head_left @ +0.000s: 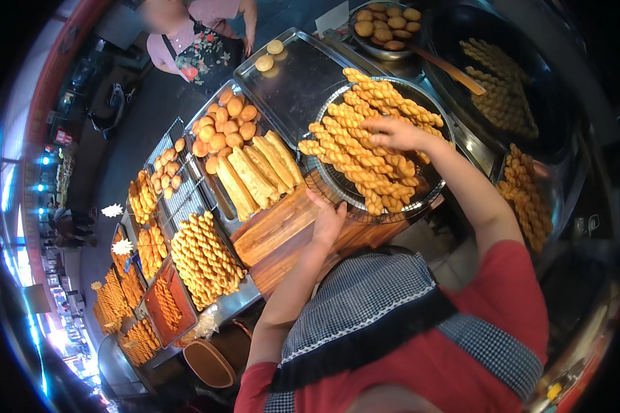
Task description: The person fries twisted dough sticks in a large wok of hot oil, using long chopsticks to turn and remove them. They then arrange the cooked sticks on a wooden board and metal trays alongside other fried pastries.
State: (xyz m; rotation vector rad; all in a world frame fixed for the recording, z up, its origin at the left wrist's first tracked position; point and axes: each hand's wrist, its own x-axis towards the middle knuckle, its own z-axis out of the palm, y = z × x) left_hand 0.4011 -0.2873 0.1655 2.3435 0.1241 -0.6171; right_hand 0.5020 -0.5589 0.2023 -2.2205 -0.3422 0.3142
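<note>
Fried dough twists (361, 139) lie heaped on a round wire rack (442, 188) set over a wide metal basin. My right hand (392, 133) rests over the middle of the heap, fingers extended across the twists; whether it grips one is not clear. At the near left rim of the rack is my left hand (328, 217), thumb and fingers spread at the wire edge, beside a striped wooden board (274, 235). Whether its fingers hold the wire cannot be made out. Left of the board, long fried dough sticks (258, 175) and round fried pastries (227, 124) share a metal tray.
A dark wok (542, 67) with twists in it stands at the upper right, a wooden-handled tool (449, 69) across its rim. Beyond the rack is a metal tray (305, 77) with two round pastries. More twists (206, 258) are stacked at left. A person (201, 46) stands across the counter.
</note>
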